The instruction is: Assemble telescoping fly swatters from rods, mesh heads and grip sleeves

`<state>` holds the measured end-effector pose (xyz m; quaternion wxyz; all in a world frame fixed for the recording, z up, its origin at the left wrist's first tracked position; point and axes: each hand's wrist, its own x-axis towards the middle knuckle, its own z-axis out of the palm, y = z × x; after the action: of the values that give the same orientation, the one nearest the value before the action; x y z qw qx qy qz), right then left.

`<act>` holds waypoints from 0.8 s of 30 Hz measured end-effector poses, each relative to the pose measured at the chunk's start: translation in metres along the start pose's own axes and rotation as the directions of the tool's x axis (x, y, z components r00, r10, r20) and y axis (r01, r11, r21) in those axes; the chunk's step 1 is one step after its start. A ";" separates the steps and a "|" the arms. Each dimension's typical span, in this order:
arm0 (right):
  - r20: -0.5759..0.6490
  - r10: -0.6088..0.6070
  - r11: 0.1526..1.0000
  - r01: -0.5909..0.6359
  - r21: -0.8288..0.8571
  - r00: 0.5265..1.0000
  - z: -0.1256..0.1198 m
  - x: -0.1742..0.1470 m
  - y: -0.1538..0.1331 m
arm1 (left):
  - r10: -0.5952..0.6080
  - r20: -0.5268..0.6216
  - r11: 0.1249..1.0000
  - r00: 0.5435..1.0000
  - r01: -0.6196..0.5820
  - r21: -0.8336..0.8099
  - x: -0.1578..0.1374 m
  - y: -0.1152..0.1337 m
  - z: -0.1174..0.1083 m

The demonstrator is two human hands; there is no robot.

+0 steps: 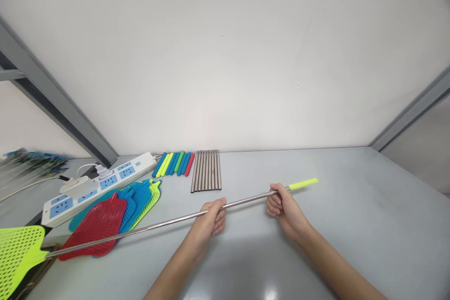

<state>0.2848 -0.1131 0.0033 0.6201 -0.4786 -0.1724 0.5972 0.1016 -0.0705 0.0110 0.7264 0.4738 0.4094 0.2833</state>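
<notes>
A long fly swatter [172,221] stretches across the view, with a metal telescopic rod pulled out. Its yellow-green mesh head [21,255] lies at the far left, partly cut off by the frame. At the other end is a yellow-green handle grip [304,183]. My left hand [213,218] is closed round the middle of the rod. My right hand [281,204] is wrapped round the rod close to the grip. The rod passes over a red swatter head [96,225] lying on the table.
Blue swatter heads [140,199] and more yellow-green ones overlap behind the red one. A white power strip [137,165] with plugs stands at the left. Coloured grips [177,164] and several metal rods [206,171] lie in rows near the wall [246,79].
</notes>
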 end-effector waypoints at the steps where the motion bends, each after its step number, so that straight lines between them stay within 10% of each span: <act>1: -0.015 0.003 1.000 -0.003 0.015 1.000 0.001 -0.001 0.002 | 0.007 0.003 1.000 1.000 -0.007 0.003 0.001 -0.001 0.000; 18: -0.120 -0.015 0.999 0.020 0.044 0.993 0.012 -0.008 0.017 | 0.022 -0.036 0.998 0.999 -0.020 0.064 0.006 -0.011 0.005; 24: -0.060 -0.022 0.999 0.019 -0.041 0.998 0.017 -0.011 0.021 | -0.039 0.120 0.995 0.992 0.028 0.097 -0.002 -0.003 0.011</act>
<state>0.2566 -0.1204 -0.0008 0.6213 -0.5073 -0.1704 0.5724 0.1103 -0.0778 0.0111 0.7312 0.5174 0.3852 0.2218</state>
